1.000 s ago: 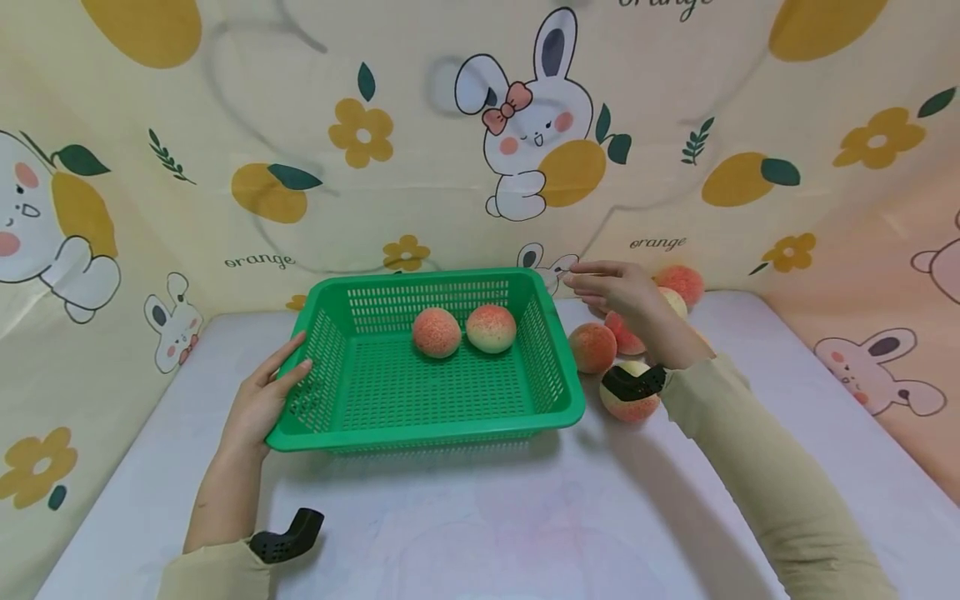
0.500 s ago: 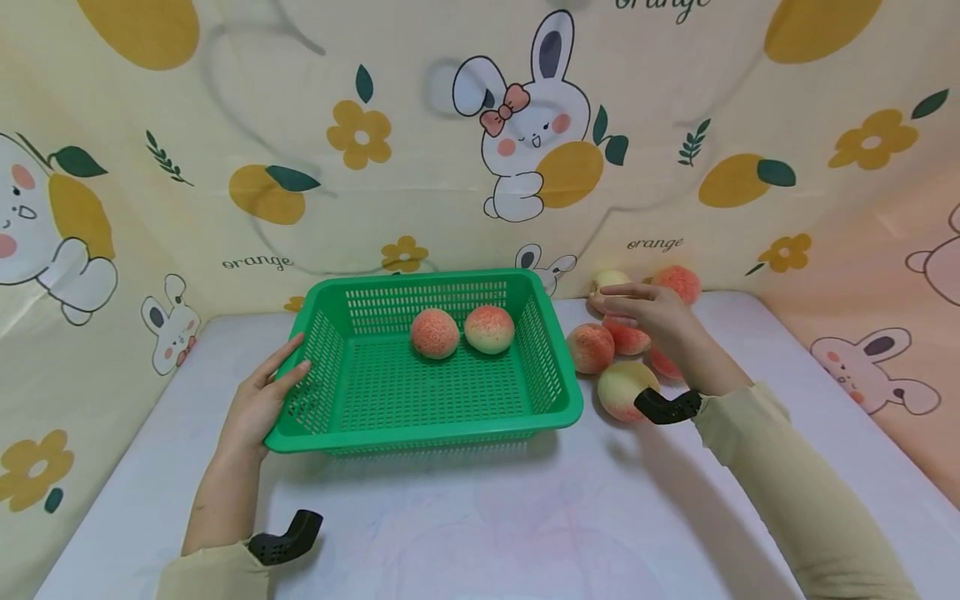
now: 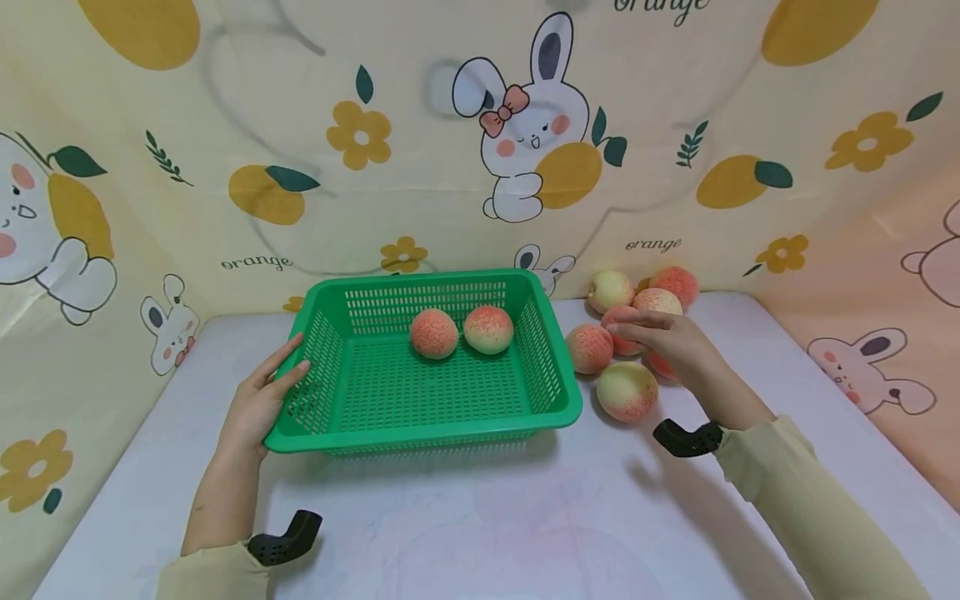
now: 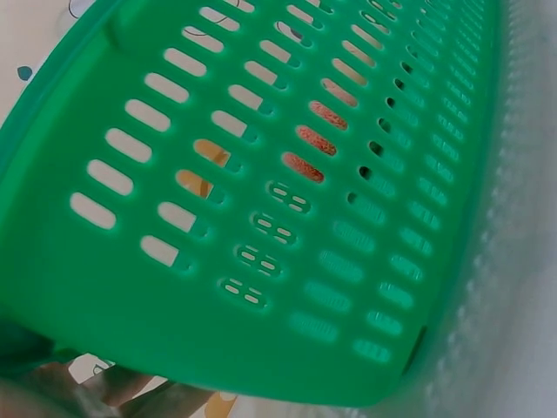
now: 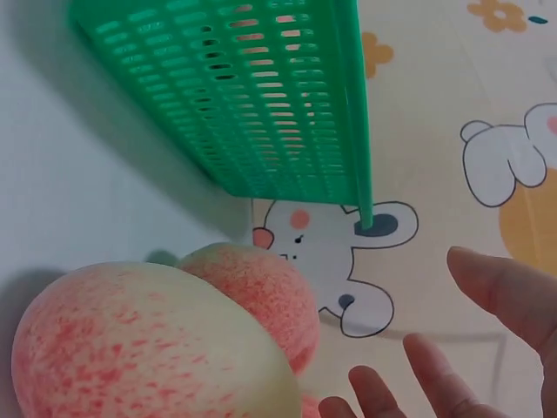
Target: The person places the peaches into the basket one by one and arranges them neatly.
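Observation:
My left hand (image 3: 255, 408) grips the left rim of a green plastic basket (image 3: 450, 435), whose slotted wall (image 4: 113, 296) fills much of the left wrist view. Inside it sit two peaches, one reddish (image 3: 433, 334) and one red and cream (image 3: 489, 330). To the right, my right hand (image 3: 671, 343) is over a group of several peaches, fingers extended and holding nothing. Its fingers (image 5: 505, 296) are spread in the right wrist view. Nearest the front is a yellowish peach (image 3: 627, 392). Part of the group is hidden under the hand.
A reddish peach (image 3: 589, 348) lies close against the basket's right side. More peaches, one pale (image 3: 611, 292) and one red (image 3: 674, 287), lie by the printed cloth backdrop (image 3: 420, 200). Everything stands on a white table (image 3: 450, 525).
My right hand has moved right and toward me, from beside the basket's far right corner to over the peaches, uncovering the pale one. The left hand and the basket stay put.

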Demonstrator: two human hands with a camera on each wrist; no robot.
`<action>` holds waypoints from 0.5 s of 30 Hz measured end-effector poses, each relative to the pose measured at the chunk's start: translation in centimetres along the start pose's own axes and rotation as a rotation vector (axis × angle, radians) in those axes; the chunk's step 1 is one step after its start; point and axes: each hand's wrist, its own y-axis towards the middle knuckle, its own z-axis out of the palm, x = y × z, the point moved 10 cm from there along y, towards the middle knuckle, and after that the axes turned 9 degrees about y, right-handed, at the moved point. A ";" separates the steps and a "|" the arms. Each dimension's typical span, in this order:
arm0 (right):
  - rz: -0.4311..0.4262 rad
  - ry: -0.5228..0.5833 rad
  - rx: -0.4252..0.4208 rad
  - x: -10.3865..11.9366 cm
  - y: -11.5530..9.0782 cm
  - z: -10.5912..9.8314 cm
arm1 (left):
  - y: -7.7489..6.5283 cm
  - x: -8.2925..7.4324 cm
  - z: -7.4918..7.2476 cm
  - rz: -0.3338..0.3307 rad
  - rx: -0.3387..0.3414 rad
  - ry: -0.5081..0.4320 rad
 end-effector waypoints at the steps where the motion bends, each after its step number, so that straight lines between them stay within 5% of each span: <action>1: 0.001 -0.007 -0.004 -0.1 0.0 -0.1 | 0.0 0.0 0.0 0.003 0.002 -0.003; 15: -0.112 -0.095 0.022 -1.5 -0.8 -0.1 | 0.1 0.1 0.0 0.004 0.005 0.001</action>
